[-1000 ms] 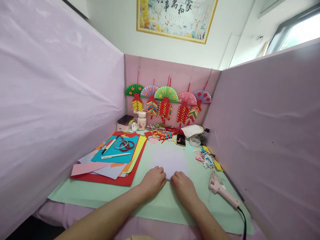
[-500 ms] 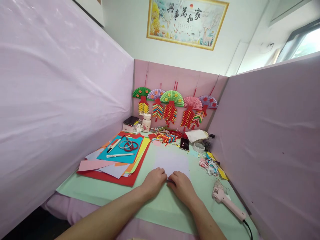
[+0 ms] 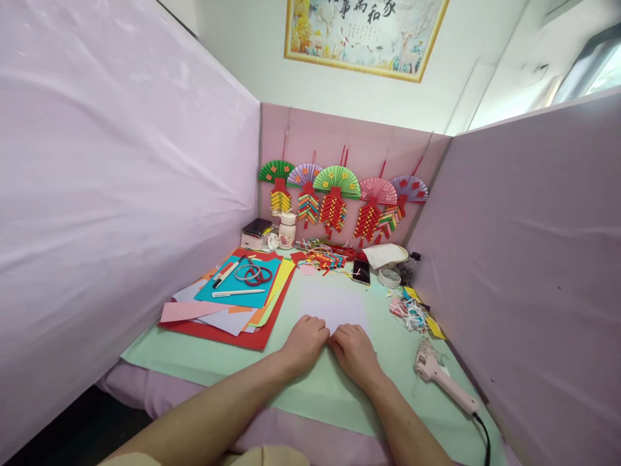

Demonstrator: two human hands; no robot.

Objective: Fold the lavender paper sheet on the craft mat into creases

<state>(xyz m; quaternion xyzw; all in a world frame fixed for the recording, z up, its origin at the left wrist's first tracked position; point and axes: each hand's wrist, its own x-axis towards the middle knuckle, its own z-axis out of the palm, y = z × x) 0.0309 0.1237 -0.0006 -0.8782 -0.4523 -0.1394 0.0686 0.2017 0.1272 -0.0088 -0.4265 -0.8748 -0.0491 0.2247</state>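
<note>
A pale lavender sheet of paper (image 3: 334,301) lies flat on the mint-green table cover, its near edge under my fingers. My left hand (image 3: 306,340) is closed on that edge, fingers curled and thumb side inward. Beside it, my right hand (image 3: 356,349) pinches the same edge, the two hands almost touching. The fingertips and the part of the paper between them are mostly hidden, so I cannot tell whether the edge is folded.
Left are stacked coloured papers (image 3: 276,310) with pens and scissors (image 3: 257,276) on top. Right are a glue gun (image 3: 449,382), paper scraps (image 3: 412,315) and a tape roll (image 3: 389,278). Behind are a phone (image 3: 361,272), a bottle (image 3: 287,233) and hanging paper fans (image 3: 337,181).
The view has tipped down slightly, so the surroundings sit higher in the picture. Both hands stay at the paper's near edge, with slightly shifted fingers.
</note>
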